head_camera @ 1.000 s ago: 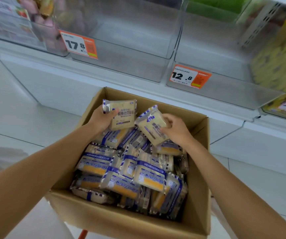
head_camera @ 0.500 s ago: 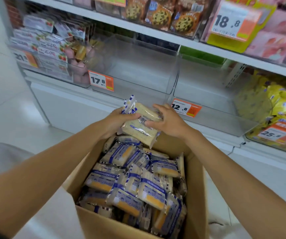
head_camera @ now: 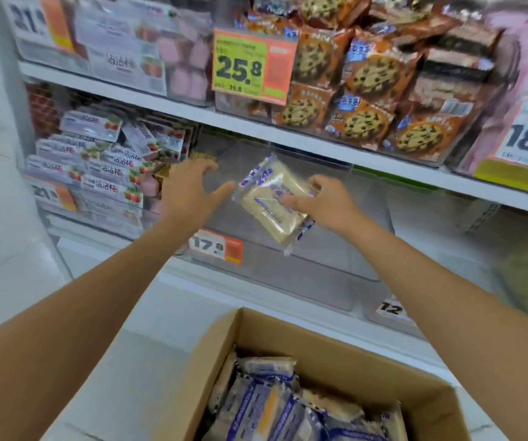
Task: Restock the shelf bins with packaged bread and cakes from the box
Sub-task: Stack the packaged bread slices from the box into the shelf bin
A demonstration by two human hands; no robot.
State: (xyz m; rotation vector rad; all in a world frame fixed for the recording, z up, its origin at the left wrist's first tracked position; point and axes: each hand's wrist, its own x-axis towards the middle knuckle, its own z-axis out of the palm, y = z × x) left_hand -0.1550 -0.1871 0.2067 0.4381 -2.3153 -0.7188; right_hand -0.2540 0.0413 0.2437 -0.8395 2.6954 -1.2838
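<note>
Right hand (head_camera: 323, 203): our fingers (head_camera: 316, 183) clamp bread packet (head_camera: 272, 208) above clear bin (head_camera: 304, 272).
Left hand (head_camera: 186, 194): our fingers (head_camera: 205, 167) apart, at packet's nine o'clock.

Beyond the gripped bread packet (head_camera: 272, 202), the clear bin (head_camera: 288, 275) stands open; a shelf board (head_camera: 288, 135) caps it above, strawberry packs (head_camera: 103, 183) crowd leftward.

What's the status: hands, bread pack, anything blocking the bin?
Right hand gripping bread pack, tilted, in front of clear bin. Left hand open, beside the pack. Nothing seen blocking the bin.
</note>
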